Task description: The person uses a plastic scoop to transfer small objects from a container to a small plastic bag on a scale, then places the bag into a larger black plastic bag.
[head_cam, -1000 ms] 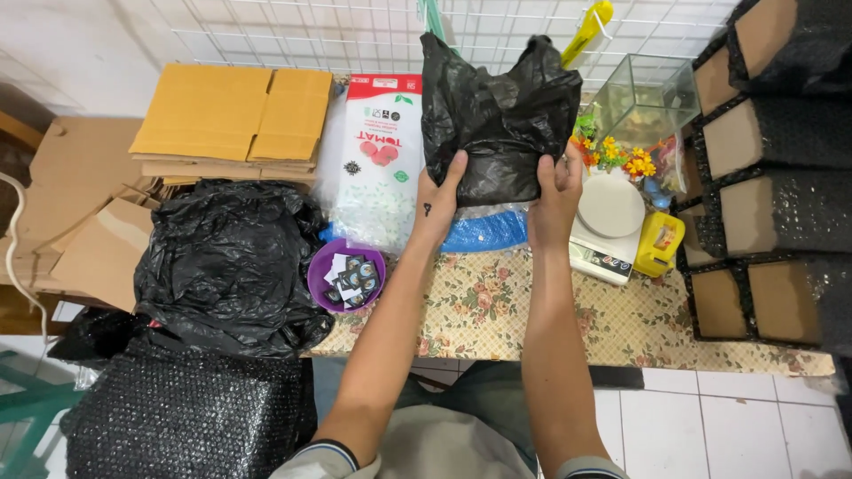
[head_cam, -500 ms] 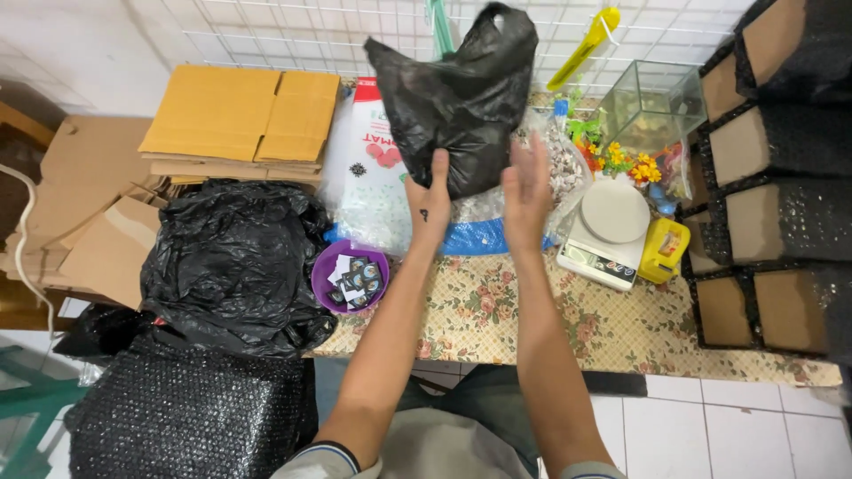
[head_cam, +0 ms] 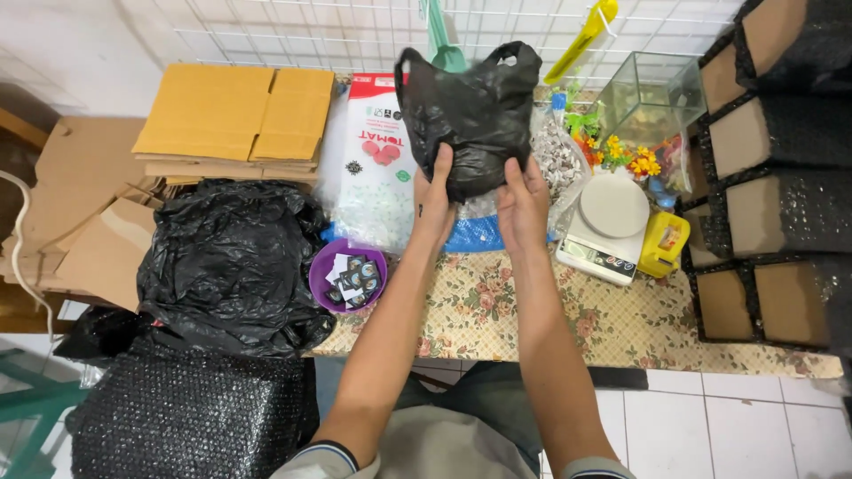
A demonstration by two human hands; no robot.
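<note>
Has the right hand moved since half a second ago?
Yes. The right hand closed back onto the black bag, shifting slightly down, further from the wire grid.

The plastic bag [head_cam: 475, 111] is glossy black. The tablecloth [head_cam: 497, 310] shows a beige floral print; the bowl [head_cam: 324, 270] is purple.

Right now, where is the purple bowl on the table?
In the head view, the purple bowl sits on the floral tablecloth, left of the person's left forearm, between the big black bag and the white pouch.
</note>
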